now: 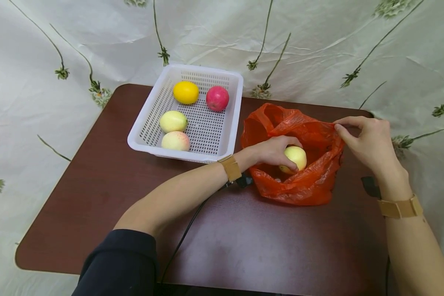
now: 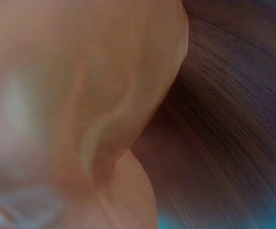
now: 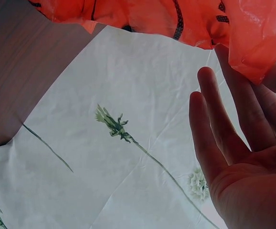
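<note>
A red plastic bag stands on the table with its mouth open upward. My left hand reaches into that mouth and grips a round, pale yellow fruit. Of the bag's right rim, a bit is pinched between thumb and forefinger of my right hand. In the right wrist view, the other fingers of the right hand are extended below the red plastic bag. The left wrist view is blurred by bag film close to the lens. What lies deeper in the bag is mostly hidden.
Left of the bag, a white perforated basket holds a yellow lemon-like fruit, a red fruit, a pale green-yellow fruit and a peach. A black cable crosses the brown table. Flower-printed cloth hangs behind.
</note>
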The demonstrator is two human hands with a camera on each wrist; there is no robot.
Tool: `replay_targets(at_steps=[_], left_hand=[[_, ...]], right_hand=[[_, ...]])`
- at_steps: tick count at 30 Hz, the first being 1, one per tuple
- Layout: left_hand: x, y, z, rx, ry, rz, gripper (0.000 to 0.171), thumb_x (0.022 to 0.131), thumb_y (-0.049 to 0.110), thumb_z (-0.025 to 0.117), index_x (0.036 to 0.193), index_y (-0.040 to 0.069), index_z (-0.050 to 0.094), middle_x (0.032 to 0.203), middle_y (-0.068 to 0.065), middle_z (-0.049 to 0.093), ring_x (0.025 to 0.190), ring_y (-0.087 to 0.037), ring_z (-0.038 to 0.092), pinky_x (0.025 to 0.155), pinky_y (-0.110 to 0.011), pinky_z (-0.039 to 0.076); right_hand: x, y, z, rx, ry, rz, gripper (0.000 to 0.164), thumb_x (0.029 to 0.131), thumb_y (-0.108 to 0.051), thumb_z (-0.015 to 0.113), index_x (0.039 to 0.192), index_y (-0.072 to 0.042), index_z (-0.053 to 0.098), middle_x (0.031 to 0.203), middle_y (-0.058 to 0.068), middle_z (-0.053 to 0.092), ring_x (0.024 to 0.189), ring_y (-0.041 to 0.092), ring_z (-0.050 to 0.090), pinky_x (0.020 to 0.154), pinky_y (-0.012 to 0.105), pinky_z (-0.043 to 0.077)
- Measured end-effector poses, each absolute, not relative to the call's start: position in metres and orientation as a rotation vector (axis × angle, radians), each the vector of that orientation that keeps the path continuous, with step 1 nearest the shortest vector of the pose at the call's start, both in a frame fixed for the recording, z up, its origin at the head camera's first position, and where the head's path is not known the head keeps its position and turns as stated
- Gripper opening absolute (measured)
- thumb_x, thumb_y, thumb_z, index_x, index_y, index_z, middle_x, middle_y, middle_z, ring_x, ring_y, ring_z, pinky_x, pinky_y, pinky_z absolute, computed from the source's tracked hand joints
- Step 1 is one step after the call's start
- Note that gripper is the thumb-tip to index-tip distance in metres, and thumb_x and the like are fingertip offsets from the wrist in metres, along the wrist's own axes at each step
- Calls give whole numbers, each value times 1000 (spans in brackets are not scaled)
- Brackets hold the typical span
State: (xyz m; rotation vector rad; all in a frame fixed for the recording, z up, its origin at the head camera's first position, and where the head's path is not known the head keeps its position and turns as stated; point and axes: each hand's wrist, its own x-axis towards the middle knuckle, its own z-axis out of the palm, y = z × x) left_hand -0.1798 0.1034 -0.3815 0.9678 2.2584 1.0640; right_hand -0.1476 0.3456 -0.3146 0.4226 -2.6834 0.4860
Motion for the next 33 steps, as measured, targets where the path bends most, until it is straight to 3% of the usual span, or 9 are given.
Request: replay_targets(at_steps=[10,15,22,33], left_hand=[[-182,106,-388,997,2304,999,57,74,27,81,123,14,55,113,2,57,95,-13,53,80,-21,44],[-181,106,-392,981,2340,975,56,75,27,80,122,14,55,112,1,57,94,-13,54,80,-22,44],[-176,107,-398,937,2367,923,58,74,31,80,125,19,55,116,4,57,100,-13,52,83,-24,43],[-172,110,-399,883,2408,895,59,76,30,78,128,17,54,119,2,57,98,-13,53,81,-24,43]], right_hand=[[-146,344,-313,414,-2687,491,21,91,-29,64,103,-16,75,74,9,70,43,16,21,39,28,17],[-146,343,-313,413,-2689,481,21,91,-29,63,104,-17,75,62,6,64,40,15,20,38,28,17],[-146,340,-315,423,-2692,495,21,92,-29,63,103,-15,75,77,10,70,45,16,26,48,29,20],[-146,339,-315,416,-2710,484,21,92,-30,63,102,-16,74,83,9,71,44,15,25,40,27,21]])
